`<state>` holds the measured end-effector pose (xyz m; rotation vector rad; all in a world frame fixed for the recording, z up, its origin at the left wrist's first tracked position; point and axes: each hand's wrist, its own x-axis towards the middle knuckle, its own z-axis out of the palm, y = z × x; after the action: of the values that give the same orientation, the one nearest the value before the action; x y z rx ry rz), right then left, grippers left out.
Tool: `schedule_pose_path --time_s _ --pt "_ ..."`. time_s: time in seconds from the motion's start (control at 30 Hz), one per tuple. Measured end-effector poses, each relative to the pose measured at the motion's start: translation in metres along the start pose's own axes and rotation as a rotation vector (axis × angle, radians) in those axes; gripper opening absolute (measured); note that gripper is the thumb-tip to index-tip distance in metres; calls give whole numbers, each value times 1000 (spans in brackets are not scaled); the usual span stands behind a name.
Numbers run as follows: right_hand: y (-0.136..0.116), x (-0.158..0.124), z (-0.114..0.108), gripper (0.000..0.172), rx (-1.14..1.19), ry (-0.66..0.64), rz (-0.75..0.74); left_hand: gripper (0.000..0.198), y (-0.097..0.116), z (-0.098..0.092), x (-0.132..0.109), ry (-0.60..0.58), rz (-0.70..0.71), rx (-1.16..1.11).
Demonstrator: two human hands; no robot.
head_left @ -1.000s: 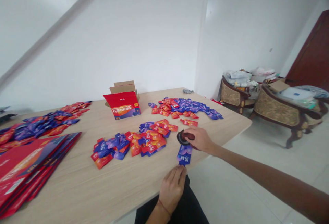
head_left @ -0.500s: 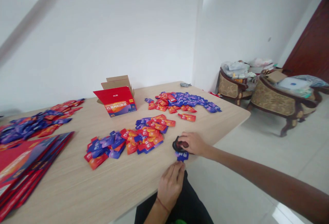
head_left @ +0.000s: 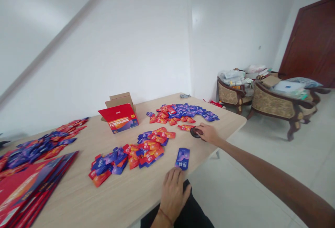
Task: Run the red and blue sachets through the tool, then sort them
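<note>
My right hand (head_left: 208,133) is stretched out over the wooden table (head_left: 78,200) and closed on a small black round object (head_left: 195,132) near the right edge. A single blue sachet (head_left: 183,158) lies flat near the front edge. My left hand (head_left: 173,192) rests at the table's front edge just below that sachet, fingers pointing toward it, nothing visibly in them. A pile of red, orange and blue sachets (head_left: 136,148) lies to the left of the blue sachet.
An open red carton (head_left: 119,115) stands mid-table. More sachets (head_left: 183,112) lie at the far right, another heap (head_left: 39,144) at the left. Flat red cartons (head_left: 28,182) are stacked at the front left. Two loaded armchairs (head_left: 274,102) stand on the floor to the right.
My right hand has carried the black round object away to the far right. The blue sachet now lies flat and alone, and my left hand has drawn back from it.
</note>
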<state>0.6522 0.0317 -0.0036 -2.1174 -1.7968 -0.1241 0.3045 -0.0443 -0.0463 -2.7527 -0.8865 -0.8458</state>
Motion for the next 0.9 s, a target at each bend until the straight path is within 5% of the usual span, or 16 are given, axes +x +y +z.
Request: schedule_pose_path --time_s 0.23,0.37,0.63,0.9 --pt "61 -7 13 33 97 152 289 59 6 -6 91 -317 -390 55" --pt "75 -7 30 34 202 211 331 69 6 3 114 -491 -457 47" --pt "86 -6 47 37 334 317 293 48 1 8 120 -561 -332 94" --pt "84 -8 47 37 359 345 283 89 -39 -10 166 -608 30 138"
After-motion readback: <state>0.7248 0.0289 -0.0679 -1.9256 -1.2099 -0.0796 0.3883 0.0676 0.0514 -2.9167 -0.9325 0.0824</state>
